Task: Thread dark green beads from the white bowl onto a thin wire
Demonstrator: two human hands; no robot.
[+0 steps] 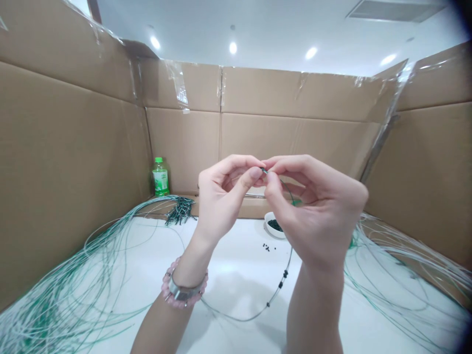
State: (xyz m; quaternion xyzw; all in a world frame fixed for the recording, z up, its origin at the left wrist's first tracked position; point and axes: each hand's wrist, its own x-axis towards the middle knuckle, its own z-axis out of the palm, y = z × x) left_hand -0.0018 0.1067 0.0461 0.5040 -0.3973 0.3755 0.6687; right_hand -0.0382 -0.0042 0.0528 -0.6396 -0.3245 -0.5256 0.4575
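Observation:
My left hand (pixel 228 191) and my right hand (pixel 313 206) meet fingertip to fingertip above the table. Between their pinched thumbs and forefingers is the end of a thin green cord (pixel 264 170), partly hidden by the fingers. From there a strand hangs behind my right hand and loops down over the white table. Several small black beads (pixel 280 284) sit along that loop. Both hands are closed on the cord. Behind my right hand, a white bowl (pixel 270 227) holds many tiny dark beads. A few loose black beads (pixel 266 247) lie in front of the bowl.
A large bundle of green and white cords (pixel 73 280) spreads over the left side, its dark knotted ends (pixel 180 210) at the back. More cords (pixel 398 290) lie at right. A green bottle (pixel 160 178) stands at back left. Cardboard walls (pixel 258 93) enclose the white table (pixel 236 255).

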